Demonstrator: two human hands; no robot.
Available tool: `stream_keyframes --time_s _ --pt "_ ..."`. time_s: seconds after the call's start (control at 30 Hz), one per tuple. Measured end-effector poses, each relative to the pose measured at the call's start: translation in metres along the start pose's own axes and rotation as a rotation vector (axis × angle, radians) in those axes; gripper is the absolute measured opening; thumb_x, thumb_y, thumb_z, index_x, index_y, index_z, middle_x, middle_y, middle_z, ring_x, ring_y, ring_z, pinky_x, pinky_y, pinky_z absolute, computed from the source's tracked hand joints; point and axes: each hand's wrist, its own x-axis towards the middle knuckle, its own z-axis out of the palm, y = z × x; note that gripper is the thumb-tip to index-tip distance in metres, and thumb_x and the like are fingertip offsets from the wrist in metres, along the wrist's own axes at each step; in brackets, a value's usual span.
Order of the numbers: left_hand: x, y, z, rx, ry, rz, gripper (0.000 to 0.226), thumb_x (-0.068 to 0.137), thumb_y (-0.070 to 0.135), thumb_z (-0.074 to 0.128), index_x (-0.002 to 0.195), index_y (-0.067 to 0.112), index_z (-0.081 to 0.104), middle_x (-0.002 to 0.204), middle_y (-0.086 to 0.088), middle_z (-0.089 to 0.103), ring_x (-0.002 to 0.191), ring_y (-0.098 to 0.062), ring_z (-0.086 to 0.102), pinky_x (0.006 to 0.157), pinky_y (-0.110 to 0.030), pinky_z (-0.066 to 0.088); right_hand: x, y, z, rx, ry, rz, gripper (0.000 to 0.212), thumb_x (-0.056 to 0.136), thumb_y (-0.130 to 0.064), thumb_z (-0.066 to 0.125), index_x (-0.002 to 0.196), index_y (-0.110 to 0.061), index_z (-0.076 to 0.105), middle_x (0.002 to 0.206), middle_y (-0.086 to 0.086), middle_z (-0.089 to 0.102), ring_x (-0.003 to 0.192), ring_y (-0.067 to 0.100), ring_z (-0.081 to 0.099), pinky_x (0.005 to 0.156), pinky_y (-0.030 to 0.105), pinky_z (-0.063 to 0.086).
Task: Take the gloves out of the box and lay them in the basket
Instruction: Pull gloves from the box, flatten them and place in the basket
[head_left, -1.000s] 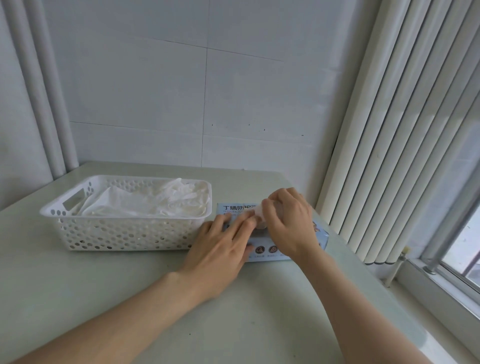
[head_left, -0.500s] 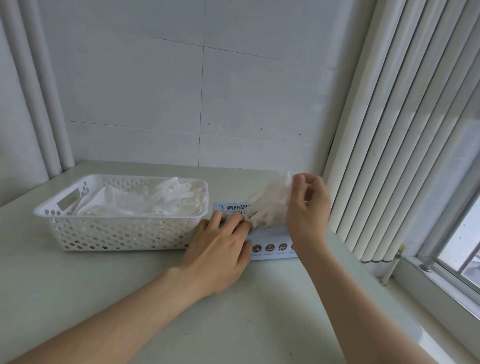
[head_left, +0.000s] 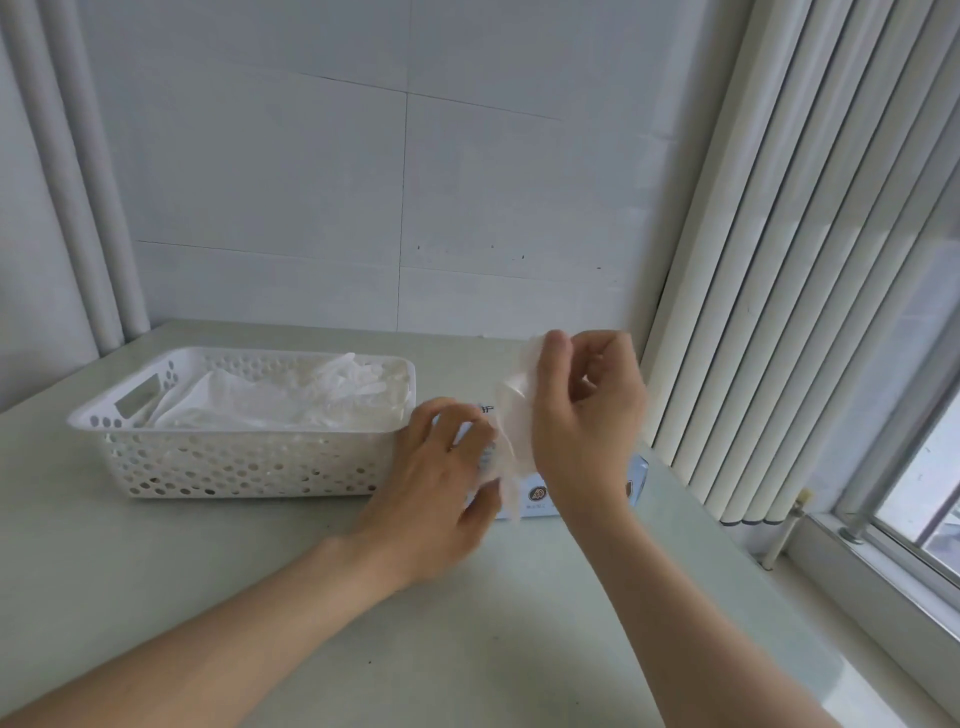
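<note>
One thin, translucent white glove (head_left: 511, 431) is being held above the pale blue cardboard box (head_left: 543, 501).
The right hand (head_left: 587, 415) is pinching the glove's upper edge. The left hand (head_left: 441, 473) is curling over the box at the glove's lower end, but blur is hiding whether it grips. Other white gloves (head_left: 270, 402) are lying in the white perforated plastic basket (head_left: 244, 462) beside the box.

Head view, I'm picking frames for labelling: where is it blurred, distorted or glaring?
Head view: left hand and the glove pinched by the right hand are motion-blurred. Head view: blinds lean, wide-angle distortion. Head view: soft daylight from the window, no hard glare; basket is sharp.
</note>
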Motion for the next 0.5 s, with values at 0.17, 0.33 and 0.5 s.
stream_keyframes --time_s 0.17,0.33,0.5 --pt "0.006 0.020 -0.028 -0.600 0.247 -0.250 0.021 0.091 0.010 0.040 0.107 0.018 0.051 0.074 0.003 0.060 0.064 -0.014 0.054 0.060 -0.027 0.041 -0.005 0.000 0.003 0.087 -0.133 0.419 0.022 0.093 -0.021 0.061 0.077 -0.014 0.049 0.065 0.001 0.045 0.058 0.017 0.039 0.053 0.029 0.036" --pt "0.006 0.020 -0.041 -0.734 0.263 -0.221 0.030 0.096 0.031 0.038 0.099 0.011 0.060 0.071 -0.009 0.060 0.065 -0.031 0.054 0.059 -0.043 0.043 -0.008 -0.001 0.005 0.113 -0.210 0.545 0.018 0.091 -0.020 0.059 0.077 -0.013 0.049 0.067 0.006 0.043 0.062 0.019 0.039 0.056 0.032 0.035" --pt "0.007 0.033 -0.045 -0.694 0.221 -0.262 0.035 0.096 0.043 0.064 0.071 0.021 0.054 0.057 0.012 0.054 0.050 -0.007 0.047 0.053 -0.018 0.034 -0.011 -0.001 0.002 0.173 -0.288 0.524 0.029 0.094 -0.019 0.065 0.073 -0.008 0.048 0.063 0.014 0.047 0.051 0.023 0.046 0.043 0.026 0.039"
